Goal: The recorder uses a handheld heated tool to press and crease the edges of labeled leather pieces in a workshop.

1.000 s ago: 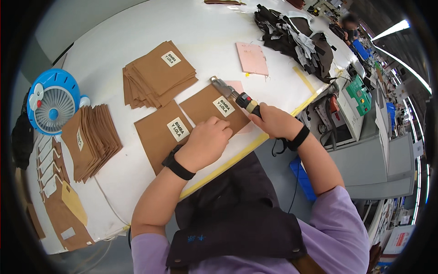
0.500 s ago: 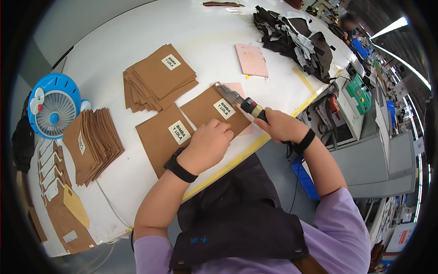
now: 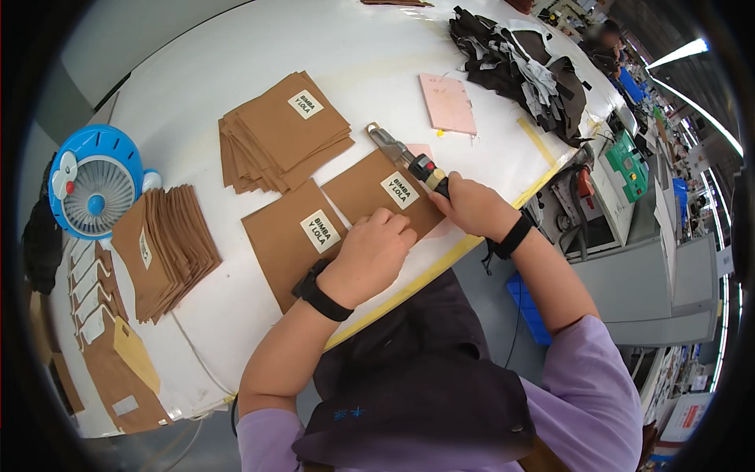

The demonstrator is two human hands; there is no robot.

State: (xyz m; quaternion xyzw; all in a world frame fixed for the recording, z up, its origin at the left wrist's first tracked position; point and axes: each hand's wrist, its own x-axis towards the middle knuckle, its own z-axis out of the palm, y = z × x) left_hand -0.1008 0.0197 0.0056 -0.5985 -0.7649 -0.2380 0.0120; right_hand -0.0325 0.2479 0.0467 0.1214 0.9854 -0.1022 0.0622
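While the left hand (image 3: 376, 250) flattens a brown sheet (image 3: 380, 191), the right hand's (image 3: 470, 206) grip wraps a tool (image 3: 409, 160).

white table (image 3: 197, 102) bearing brown sheets (image 3: 285, 134), pink pad (image 3: 447, 103), fan (image 3: 94, 193).

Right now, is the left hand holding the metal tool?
No, the left hand lies flat on the brown square pieces, while the right hand grips the metal tool.

Bright, even light; sharp centre, fisheye-bent dark rim.
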